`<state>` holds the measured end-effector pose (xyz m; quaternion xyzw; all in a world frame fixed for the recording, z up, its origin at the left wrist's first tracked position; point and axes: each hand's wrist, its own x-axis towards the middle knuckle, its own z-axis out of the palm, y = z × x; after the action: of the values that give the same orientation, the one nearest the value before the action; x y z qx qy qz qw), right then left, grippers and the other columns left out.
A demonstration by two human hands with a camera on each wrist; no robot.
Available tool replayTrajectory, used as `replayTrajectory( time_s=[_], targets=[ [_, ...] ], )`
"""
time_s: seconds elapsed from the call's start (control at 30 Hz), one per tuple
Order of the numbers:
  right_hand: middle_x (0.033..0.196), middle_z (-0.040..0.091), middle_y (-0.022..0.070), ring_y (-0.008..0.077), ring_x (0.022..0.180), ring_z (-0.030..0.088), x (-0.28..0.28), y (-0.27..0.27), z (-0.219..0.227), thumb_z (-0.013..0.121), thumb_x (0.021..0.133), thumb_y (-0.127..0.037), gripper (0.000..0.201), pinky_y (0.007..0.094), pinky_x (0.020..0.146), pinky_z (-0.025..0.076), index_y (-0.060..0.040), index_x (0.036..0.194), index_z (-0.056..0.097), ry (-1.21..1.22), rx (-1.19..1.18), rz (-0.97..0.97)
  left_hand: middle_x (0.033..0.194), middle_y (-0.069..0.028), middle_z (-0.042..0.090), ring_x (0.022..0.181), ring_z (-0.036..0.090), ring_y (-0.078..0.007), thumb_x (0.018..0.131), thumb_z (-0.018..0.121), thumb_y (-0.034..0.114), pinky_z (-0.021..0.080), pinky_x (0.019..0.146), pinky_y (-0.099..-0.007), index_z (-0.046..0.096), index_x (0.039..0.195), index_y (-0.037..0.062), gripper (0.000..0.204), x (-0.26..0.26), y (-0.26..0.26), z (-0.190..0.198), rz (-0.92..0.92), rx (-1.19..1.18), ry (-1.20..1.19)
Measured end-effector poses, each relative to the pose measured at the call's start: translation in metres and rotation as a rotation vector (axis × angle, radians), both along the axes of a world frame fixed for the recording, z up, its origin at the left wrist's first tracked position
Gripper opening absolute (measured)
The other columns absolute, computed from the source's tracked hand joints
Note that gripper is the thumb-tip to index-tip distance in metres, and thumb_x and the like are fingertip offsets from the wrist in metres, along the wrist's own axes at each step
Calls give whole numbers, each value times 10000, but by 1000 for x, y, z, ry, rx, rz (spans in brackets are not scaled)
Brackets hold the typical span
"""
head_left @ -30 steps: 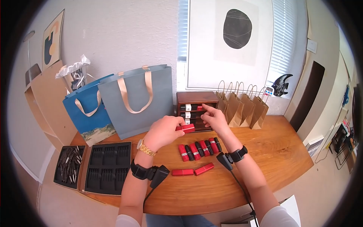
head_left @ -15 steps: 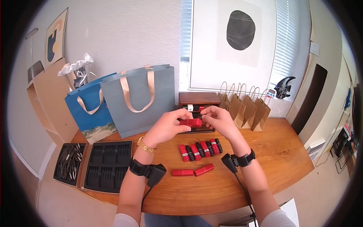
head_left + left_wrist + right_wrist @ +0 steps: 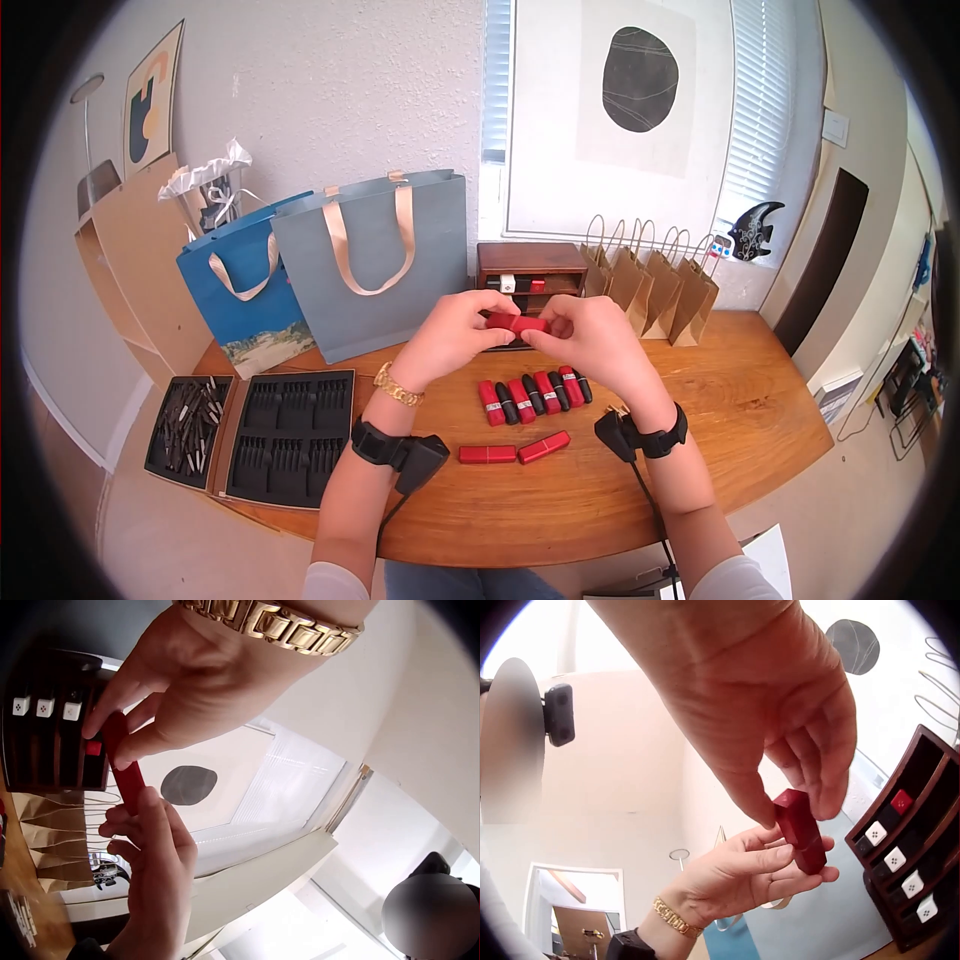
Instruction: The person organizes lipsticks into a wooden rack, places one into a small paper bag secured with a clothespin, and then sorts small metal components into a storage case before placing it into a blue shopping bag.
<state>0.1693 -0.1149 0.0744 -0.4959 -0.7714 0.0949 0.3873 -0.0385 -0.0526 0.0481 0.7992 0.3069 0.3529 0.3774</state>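
Observation:
Between my hands is a red lipstick (image 3: pixel 517 323), a square-sided case with a thin band round its middle, held in front of the dark wooden rack (image 3: pixel 530 257). My left hand (image 3: pixel 448 338) pinches one end of it between thumb and fingers. At the other end, my right hand (image 3: pixel 592 345) grips it with thumb and fingertips. The right wrist view shows the lipstick (image 3: pixel 802 834) with its cap on. White-ended pieces (image 3: pixel 895 859) and one red-ended piece (image 3: pixel 902 801) lie in the rack's slots.
Nearer me lie a row of red and black lipsticks (image 3: pixel 530 393) and two red ones, including a straight one (image 3: pixel 487 454). Paper bags (image 3: pixel 625 285) flank the rack at right, a grey gift bag (image 3: pixel 375 300) at left. Black trays (image 3: pixel 290 440) sit at the table's left edge.
My right hand has come away from the rack's upper slot and taken hold of the lipstick's right end. My left hand has lifted the lipstick slightly and moved it right.

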Motion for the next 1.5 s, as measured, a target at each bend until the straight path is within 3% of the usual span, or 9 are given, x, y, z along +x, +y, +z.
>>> replayTrajectory(
  time_s=[0.07,0.23,0.43,0.5,0.67,0.93,1.13,1.27,1.5],
  targets=[
    [688,703,120,177,618,686,6,3,-1,773,807,-266,289,306,593,525,17,826,716,-259,4,-129,1081,-92,680,871,688,-139,889,699,22,547,776,-258,624,1157,-28,282,9,-2,-6,71,55,50],
    [611,679,116,221,594,698,36,35,-17,750,788,-247,265,327,615,544,15,779,713,-257,-3,-258,1026,-171,707,861,696,-290,863,746,210,548,787,-356,646,1081,-36,344,10,1,-24,228,465,303],
    [614,677,124,273,630,701,34,60,-42,743,795,-238,258,355,634,554,16,790,695,-209,130,-389,968,-184,720,876,694,-306,869,731,263,543,789,-377,673,1077,-14,352,10,-2,-17,186,294,404],
    [732,692,190,373,741,695,26,65,-52,768,788,-305,322,458,692,559,7,823,698,-103,177,-391,954,-179,723,868,695,-307,869,730,268,542,783,-376,674,1069,-14,350,11,-3,-16,194,279,411],
    [733,693,198,380,743,693,15,75,-75,788,802,-356,379,458,675,553,6,863,693,-121,155,-414,920,-161,730,852,696,-305,870,726,289,538,766,-374,679,1055,-10,355,10,-4,-14,196,246,444],
    [793,729,147,182,785,736,23,94,-87,678,883,-57,313,272,683,574,111,1144,638,406,-207,-97,891,-149,729,809,684,-300,888,707,306,528,727,-383,673,1064,-3,357,10,-4,-15,194,223,480],
    [1149,665,213,236,979,697,24,102,-93,552,912,64,582,286,836,571,137,1450,341,848,-473,179,898,-151,729,821,691,-298,901,689,301,534,741,-384,664,1087,-6,360,8,2,-23,172,236,516],
    [1177,660,183,230,1049,676,28,95,-83,555,943,11,597,286,877,555,112,1477,310,869,-548,206,898,-155,729,826,694,-294,901,689,303,537,741,-382,663,1100,-9,371,8,2,-25,164,243,549],
    [1086,710,147,184,874,707,33,80,-56,680,901,-204,652,276,744,556,125,1402,424,326,-534,10,896,-154,716,815,690,-304,859,730,358,536,731,-380,663,1064,-10,427,31,-16,-32,-288,167,693]
  ],
)
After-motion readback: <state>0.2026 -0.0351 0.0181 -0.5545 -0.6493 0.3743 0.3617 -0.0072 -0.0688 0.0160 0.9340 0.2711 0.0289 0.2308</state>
